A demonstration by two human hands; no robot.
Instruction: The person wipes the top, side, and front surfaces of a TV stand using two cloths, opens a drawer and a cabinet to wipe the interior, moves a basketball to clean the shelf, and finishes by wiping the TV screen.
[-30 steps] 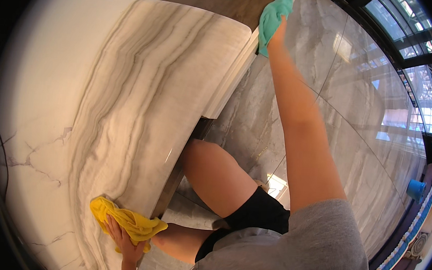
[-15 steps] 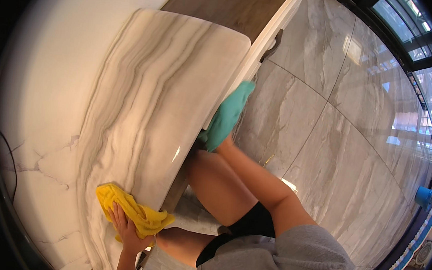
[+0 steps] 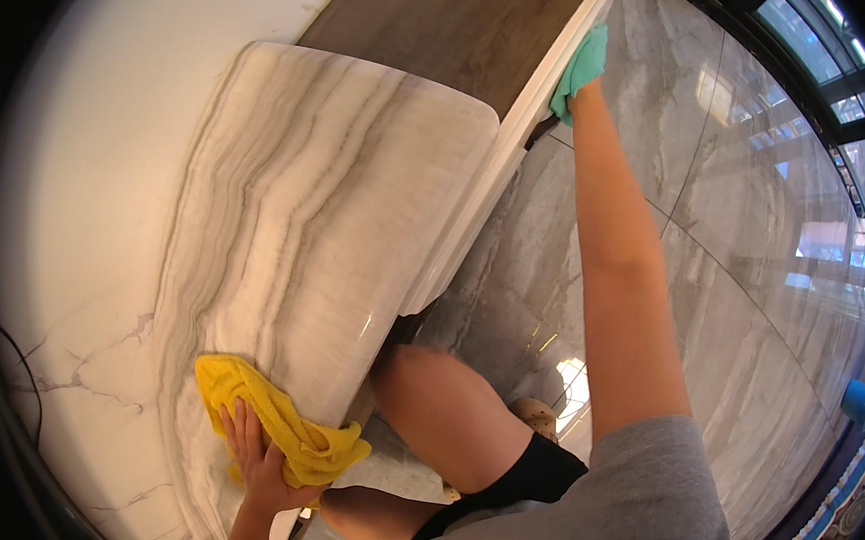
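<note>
Glossy, grey-veined cream stone top [image 3: 349,174] beside grey floor tiles [image 3: 644,114]
The left hand [image 3: 260,467] lies loosely open on a yellow fabric cloth [image 3: 291,423] atop it; past its far corner, a teal cloth [image 3: 582,60] mostly hides the right hand [image 3: 585,94], grip unclear.

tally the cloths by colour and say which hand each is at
yellow cloth: 1, under the left hand
teal cloth: 1, at the right hand
total: 2 cloths
</note>
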